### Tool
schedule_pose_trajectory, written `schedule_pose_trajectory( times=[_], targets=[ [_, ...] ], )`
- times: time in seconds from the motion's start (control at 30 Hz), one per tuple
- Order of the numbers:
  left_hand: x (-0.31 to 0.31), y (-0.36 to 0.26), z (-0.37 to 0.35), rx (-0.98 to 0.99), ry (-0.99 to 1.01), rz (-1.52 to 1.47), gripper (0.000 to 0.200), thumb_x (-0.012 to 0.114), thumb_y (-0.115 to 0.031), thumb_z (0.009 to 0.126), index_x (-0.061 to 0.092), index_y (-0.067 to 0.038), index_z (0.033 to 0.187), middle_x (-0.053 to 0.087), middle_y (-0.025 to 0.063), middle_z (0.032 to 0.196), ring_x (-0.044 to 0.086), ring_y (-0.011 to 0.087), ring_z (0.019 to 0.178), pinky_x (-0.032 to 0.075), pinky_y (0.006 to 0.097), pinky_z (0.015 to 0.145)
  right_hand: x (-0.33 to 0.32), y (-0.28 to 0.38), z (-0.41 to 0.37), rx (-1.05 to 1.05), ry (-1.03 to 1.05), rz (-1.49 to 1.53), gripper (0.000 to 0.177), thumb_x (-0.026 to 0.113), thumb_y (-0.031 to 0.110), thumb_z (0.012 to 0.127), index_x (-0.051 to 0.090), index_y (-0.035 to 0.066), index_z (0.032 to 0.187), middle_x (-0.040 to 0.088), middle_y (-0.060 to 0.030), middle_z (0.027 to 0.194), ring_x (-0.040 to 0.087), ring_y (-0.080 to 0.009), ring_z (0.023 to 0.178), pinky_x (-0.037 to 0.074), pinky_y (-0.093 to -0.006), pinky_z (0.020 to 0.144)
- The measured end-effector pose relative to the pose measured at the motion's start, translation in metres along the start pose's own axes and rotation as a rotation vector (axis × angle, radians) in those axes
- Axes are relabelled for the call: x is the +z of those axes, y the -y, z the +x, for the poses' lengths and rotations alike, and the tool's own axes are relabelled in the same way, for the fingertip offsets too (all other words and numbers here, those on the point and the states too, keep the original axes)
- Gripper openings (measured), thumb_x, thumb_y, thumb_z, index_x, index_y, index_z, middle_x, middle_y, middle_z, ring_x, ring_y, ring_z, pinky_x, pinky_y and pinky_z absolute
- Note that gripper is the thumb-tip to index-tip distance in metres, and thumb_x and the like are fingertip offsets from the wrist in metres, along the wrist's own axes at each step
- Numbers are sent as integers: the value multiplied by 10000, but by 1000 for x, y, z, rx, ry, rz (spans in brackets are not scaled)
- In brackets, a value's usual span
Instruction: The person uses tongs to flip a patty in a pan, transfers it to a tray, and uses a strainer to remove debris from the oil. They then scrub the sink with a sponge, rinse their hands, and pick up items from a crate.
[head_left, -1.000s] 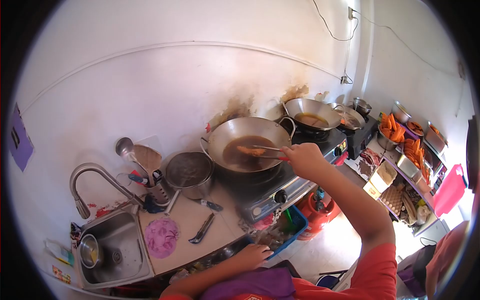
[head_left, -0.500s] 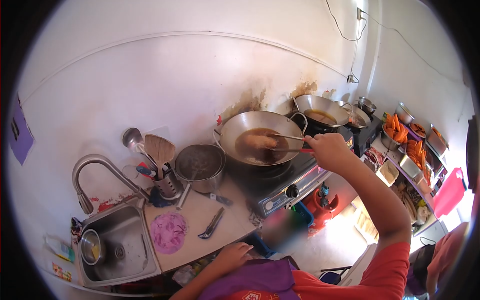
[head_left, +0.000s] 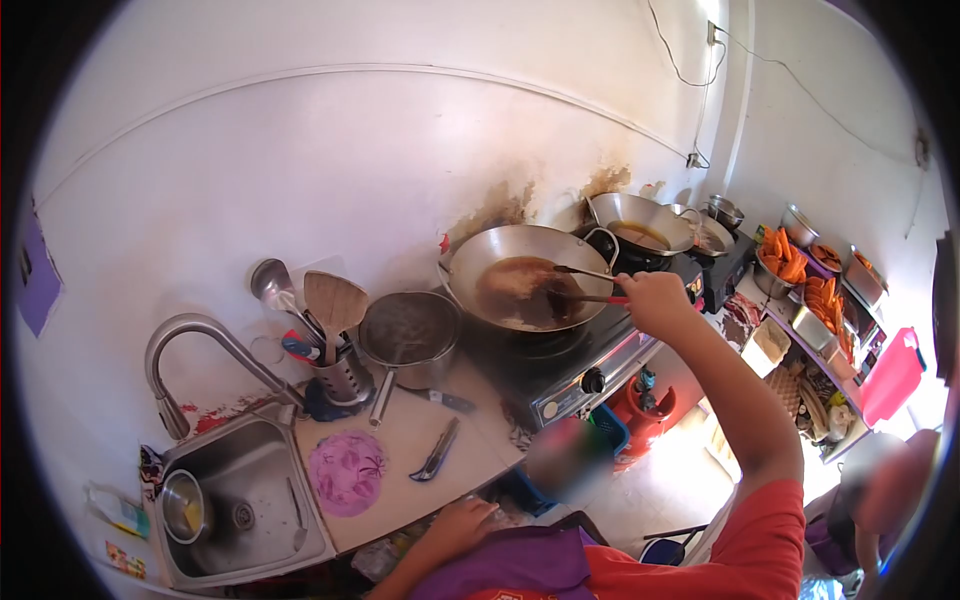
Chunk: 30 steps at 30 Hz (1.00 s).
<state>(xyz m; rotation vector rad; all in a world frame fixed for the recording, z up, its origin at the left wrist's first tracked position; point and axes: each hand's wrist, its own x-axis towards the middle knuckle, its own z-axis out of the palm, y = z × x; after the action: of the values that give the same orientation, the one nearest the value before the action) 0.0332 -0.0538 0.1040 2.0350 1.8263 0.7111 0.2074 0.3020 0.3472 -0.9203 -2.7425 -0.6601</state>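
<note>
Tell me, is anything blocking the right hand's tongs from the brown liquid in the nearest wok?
Nothing that I can see: the right hand holds the tongs reaching into the wok, tips at the brown liquid.

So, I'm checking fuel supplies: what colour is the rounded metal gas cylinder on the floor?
The gas cylinder is orange-red, best seen in the head view.

From my head, the view faces forward and down, close over the pale flat worktop (head_left: 488,440), toward the white painted wall (head_left: 300,170) beyond its back edge.
</note>
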Motion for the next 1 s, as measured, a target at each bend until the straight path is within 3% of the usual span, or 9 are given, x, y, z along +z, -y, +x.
schedule_pose_trajectory(
  times=[0.1,0.2,0.3,0.4,0.6,0.7,0.9,1.0],
  targets=[
    [-5,0,-7,-33,32,-1,390,588,-253,814,572,-37,1138,606,150,1018,597,308,927,474,410,800,-19,-5,-8,127,80,146,366,632,274,780,597,60,1075,644,-116,878,627,-259,811,493,-365,669],
    [-1,10,-17,-50,75,1,414,584,-283,815,563,-41,1150,605,157,1027,596,312,935,473,414,808,7,-20,-11,266,59,530,329,623,320,818,622,40,990,640,-80,805,625,-217,761,480,-331,633],
    [3,18,-21,-53,100,42,438,582,-306,813,555,-41,1160,604,162,1038,595,315,944,472,417,815,27,-26,-3,447,266,1098,334,601,352,838,648,28,907,625,-40,742,562,-129,602,427,-263,519],
    [-3,18,-20,-54,113,32,449,584,-312,810,551,-37,1163,604,166,1041,594,320,945,473,416,815,16,-17,1,563,476,1188,333,593,359,851,651,35,902,611,-23,722,453,-62,491,341,-214,417],
    [-8,18,-14,-50,133,-12,451,589,-315,821,541,-45,1179,592,180,1066,585,341,949,474,412,820,36,-4,18,613,588,1348,317,567,343,876,641,37,907,601,-28,659,431,-56,445,284,-209,358],
    [-9,19,-13,-48,138,-23,454,586,-318,831,532,-50,1194,583,187,1086,579,346,967,470,407,834,41,7,32,571,588,1476,352,595,371,862,626,21,867,596,-49,653,403,-72,389,278,-206,341],
    [-8,24,-15,-48,115,-42,466,582,-313,825,529,-35,1196,588,187,1090,574,343,987,461,409,852,52,26,59,636,575,1591,295,547,328,898,629,47,858,616,-37,690,417,-44,424,275,-203,341],
    [-10,26,-17,-61,101,-76,472,584,-315,821,530,-27,1191,590,188,1085,571,345,988,460,415,849,46,36,60,615,562,1383,299,553,337,895,642,52,907,626,-26,705,424,-36,432,265,-196,349]
  ],
)
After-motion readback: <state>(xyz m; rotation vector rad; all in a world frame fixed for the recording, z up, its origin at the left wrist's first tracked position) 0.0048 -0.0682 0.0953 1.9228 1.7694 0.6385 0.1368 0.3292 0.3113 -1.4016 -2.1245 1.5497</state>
